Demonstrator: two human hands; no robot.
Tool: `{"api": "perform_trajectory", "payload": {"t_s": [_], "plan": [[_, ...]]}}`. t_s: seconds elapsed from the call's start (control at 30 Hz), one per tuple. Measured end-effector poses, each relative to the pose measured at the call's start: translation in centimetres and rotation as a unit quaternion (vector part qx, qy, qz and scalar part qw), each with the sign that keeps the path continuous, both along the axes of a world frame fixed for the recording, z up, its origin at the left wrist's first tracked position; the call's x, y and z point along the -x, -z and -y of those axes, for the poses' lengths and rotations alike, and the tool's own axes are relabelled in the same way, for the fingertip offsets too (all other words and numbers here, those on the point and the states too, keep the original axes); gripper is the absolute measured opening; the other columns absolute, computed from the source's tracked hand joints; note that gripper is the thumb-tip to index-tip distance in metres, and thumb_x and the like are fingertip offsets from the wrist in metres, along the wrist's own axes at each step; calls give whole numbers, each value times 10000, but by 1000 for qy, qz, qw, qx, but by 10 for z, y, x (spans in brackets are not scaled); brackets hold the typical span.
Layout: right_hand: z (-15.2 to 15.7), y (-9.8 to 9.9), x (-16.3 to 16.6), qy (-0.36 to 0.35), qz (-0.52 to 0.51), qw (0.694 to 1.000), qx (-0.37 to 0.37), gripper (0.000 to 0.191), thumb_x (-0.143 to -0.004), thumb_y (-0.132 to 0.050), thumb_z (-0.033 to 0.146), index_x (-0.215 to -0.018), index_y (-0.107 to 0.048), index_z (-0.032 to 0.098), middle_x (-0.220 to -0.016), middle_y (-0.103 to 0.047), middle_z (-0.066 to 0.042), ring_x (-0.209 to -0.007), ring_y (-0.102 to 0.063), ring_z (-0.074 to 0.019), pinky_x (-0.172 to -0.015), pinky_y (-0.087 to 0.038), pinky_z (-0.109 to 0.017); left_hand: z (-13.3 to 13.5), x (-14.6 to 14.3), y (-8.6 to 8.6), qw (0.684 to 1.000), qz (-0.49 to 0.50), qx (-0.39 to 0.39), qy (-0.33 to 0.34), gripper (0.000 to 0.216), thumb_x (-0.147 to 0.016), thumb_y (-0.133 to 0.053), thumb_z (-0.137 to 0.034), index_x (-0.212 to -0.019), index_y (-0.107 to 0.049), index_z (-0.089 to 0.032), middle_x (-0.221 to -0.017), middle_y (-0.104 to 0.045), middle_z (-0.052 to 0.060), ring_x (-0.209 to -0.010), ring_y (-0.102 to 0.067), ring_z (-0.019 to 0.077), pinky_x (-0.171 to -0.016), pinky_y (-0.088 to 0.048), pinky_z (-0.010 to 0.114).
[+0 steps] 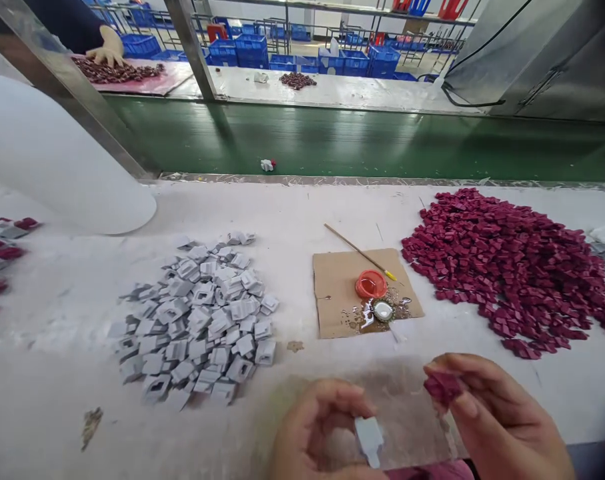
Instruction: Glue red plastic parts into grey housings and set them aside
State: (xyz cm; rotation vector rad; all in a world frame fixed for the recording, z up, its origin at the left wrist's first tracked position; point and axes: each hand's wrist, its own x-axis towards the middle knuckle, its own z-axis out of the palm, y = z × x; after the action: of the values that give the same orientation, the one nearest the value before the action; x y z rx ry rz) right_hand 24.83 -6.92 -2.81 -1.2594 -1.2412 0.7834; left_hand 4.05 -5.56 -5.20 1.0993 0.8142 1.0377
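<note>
My left hand [317, 433] is at the bottom centre, fingers curled round a small grey plastic piece [369, 440] that sticks out to the right. My right hand [492, 413] is beside it at the bottom right, pinching a small dark red piece [442, 387] between thumb and fingers. The two pieces are apart. A heap of grey pieces [202, 320] lies left of centre on the white table. A big heap of dark red pieces [512, 267] lies at the right.
A cardboard square [332, 293] holds an orange cap [371, 285], a small round lid [383, 311], glue spills and a thin stick [357, 250]. A white roll [57, 160] stands at the left. A green conveyor belt [362, 140] runs behind. Another person's gloved hand [107, 50] works far left.
</note>
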Motion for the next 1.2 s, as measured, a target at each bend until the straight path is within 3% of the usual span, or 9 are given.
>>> {"api": "perform_trajectory", "payload": {"t_s": [0.07, 0.13, 0.23, 0.37, 0.47, 0.73, 0.93, 1.2], "plan": [[-1, -2, 0, 34, 61, 998, -11, 173, -878, -660, 219, -1035, -699, 280, -926, -742, -11, -702, -727, -156, -571, -606, -151, -6, 4, -1, 977, -130, -168, -16, 361, -730, -811, -298, -1050, -644, -291, -937, -732, 9, -855, -696, 140, -768, -559, 198], [-5, -5, -1, 60, 143, 988, -24, 174, -871, -660, 193, -1019, -707, 271, -952, -724, -7, -760, -718, -143, -634, -610, -158, -12, 7, 0, 926, -231, -296, -22, 324, -768, -771, -183, -1060, -635, -222, -932, -717, 41, -868, -676, 161, -779, -558, 225], [-18, -4, -4, 88, 266, 959, -45, 310, -876, -644, 167, -1168, -650, 270, -996, -707, -11, -846, -696, -144, -750, -602, -208, -14, 5, 4, 871, -331, -362, -27, 307, -839, -678, -153, -1139, -611, -165, -935, -705, 74, -847, -657, 184, -767, -559, 265], [-40, -2, -8, 52, 425, 895, -125, 301, -875, -638, 116, -1153, -639, 231, -999, -705, -39, -882, -679, -172, -808, -583, -290, -7, -2, 9, 854, -380, -351, -57, 169, -898, -611, -244, -1054, -610, -177, -870, -702, 66, -777, -651, 203, -723, -547, 300], [-50, -2, -7, 17, 463, 869, -175, 263, -867, -615, 45, -1086, -653, 186, -976, -703, -72, -894, -671, -181, -810, -578, -310, -4, -2, 11, 859, -374, -343, -66, 135, -921, -579, -252, -1032, -621, -187, -897, -712, 65, -790, -662, 190, -757, -536, 280], [-55, 1, -5, -10, 463, 869, -173, 396, -862, -546, -25, -1174, -637, 201, -1001, -686, -87, -906, -661, -188, -771, -580, -324, -8, 16, 18, 847, -364, -386, -23, 270, -900, -603, -163, -1170, -604, -154, -1004, -726, 68, -905, -676, 150, -860, -527, 188], [-56, 3, -5, -19, 459, 872, -169, 463, -861, -524, -38, -1222, -629, 231, -1020, -681, -86, -918, -663, -192, -777, -577, -327, -5, 7, 15, 875, -359, -318, -62, 221, -925, -545, -161, -1126, -623, -210, -992, -714, 49, -894, -664, 153, -850, -530, 219], [-52, 1, -5, 1, 447, 879, -165, 462, -859, -571, -9, -1227, -625, 266, -1026, -685, -61, -898, -666, -194, -778, -576, -342, -4, -4, 11, 883, -346, -309, -73, 313, -867, -583, -84, -1165, -605, -179, -1047, -686, 65, -963, -640, 162, -888, -504, 214]]}}
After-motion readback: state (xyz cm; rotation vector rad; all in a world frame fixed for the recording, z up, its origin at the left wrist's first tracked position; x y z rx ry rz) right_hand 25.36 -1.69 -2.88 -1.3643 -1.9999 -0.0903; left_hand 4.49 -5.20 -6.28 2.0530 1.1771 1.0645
